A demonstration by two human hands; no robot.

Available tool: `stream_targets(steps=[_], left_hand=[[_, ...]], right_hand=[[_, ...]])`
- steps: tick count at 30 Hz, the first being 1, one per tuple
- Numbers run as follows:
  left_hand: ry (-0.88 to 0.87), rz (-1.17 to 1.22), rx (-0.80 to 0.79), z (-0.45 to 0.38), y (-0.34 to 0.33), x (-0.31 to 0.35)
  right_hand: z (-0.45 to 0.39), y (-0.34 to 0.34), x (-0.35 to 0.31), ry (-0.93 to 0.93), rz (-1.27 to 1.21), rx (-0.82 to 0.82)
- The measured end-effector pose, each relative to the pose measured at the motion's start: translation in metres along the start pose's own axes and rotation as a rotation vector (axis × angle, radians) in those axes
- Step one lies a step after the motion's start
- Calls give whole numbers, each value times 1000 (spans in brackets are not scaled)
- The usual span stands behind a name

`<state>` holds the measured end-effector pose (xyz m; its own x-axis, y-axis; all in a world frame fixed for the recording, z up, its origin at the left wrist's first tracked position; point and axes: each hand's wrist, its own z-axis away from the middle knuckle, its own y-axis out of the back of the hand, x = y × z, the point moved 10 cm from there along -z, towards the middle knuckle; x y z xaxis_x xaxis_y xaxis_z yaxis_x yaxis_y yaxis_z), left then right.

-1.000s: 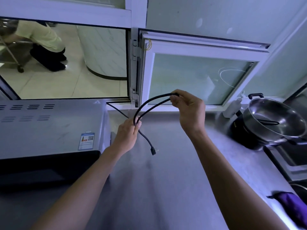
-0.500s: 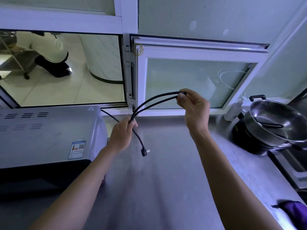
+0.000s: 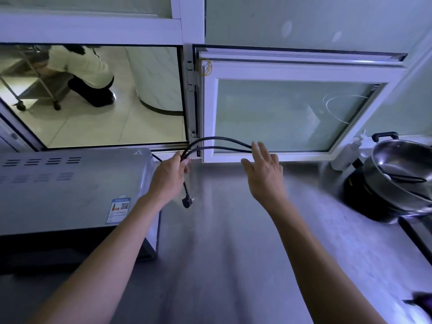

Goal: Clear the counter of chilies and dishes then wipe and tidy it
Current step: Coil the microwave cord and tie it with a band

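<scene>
A black power cord [image 3: 222, 143] is folded into a loop above the grey steel counter [image 3: 224, 242]. My left hand [image 3: 169, 177] grips the cord near the fold, and its plug [image 3: 187, 203] dangles below the hand. The loop's far end reaches to my right hand [image 3: 264, 170], whose fingers are spread and straight, just touching or beside the loop. The cord runs back behind the grey appliance [image 3: 70, 188] on the left.
A steel wok [image 3: 402, 176] sits on a black cooker at the right. A white bottle [image 3: 348, 153] stands by the window frame. A purple cloth [image 3: 423, 305] lies at the lower right edge. Through the open hatch a person crouches by a trolley.
My right hand has let go of the cord loop and opened its fingers. My left hand has shifted up and left with the cord, still gripping it.
</scene>
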<state>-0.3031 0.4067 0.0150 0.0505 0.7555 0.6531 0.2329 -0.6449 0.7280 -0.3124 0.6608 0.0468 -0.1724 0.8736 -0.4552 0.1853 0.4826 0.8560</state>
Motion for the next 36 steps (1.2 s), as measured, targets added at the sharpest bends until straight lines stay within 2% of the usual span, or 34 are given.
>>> stream_targets(steps=[4,8,12,23,31,33,36], left_hand=[[-88,-76,-55,5,-5,7],[-138,-67,-82,9,-12,13],[-134,3,-127,14,-21,16],[-157,94,-144,31,-29,14],[-316,5,-172,29,-28,21],[-312,43,-165,28,-26,22],[-220,143,-172,23,-28,17]], right_hand=[[0,7,-24,136,12,65],[10,-8,-57,342,-50,17],[20,-31,-73,434,-94,-54],[18,-51,-67,430,-201,-120],[18,-59,-66,462,-294,-195],[19,-59,-71,497,-308,-209],[13,-60,-68,436,-303,-186]])
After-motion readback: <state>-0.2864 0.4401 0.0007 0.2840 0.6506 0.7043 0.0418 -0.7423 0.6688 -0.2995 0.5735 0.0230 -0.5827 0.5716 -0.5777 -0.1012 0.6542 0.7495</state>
